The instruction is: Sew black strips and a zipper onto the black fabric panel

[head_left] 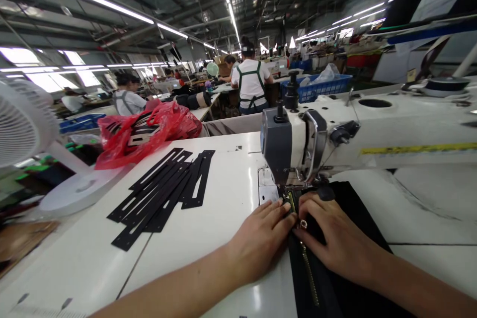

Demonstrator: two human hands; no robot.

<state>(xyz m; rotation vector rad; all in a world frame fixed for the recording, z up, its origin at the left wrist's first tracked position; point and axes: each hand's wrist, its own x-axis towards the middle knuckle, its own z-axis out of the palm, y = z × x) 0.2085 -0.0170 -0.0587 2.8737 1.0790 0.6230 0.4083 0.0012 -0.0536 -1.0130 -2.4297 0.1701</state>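
A gold-toothed zipper (308, 273) on black tape runs along black fabric (357, 223), its upper end under the needle area of a white and grey sewing machine (283, 144). My left hand (257, 238) lies with fingers stretched out, fingertips touching the zipper's left edge just in front of the presser foot; its thumb is hidden. My right hand (331, 233) rests on the fabric, thumb and curled fingers pinching at the zipper beside a shiny metal slider (303, 224). A dark cover (325, 194) sits on one right fingertip.
Black slotted strips (160, 194) lie piled on the white table (208, 243) at left. Beyond them are a red plastic bag (149, 129) and a white fan (26, 124). Co-workers, one a person in a green-strapped apron (250, 82), and a blue basket (320, 87) are behind the machine.
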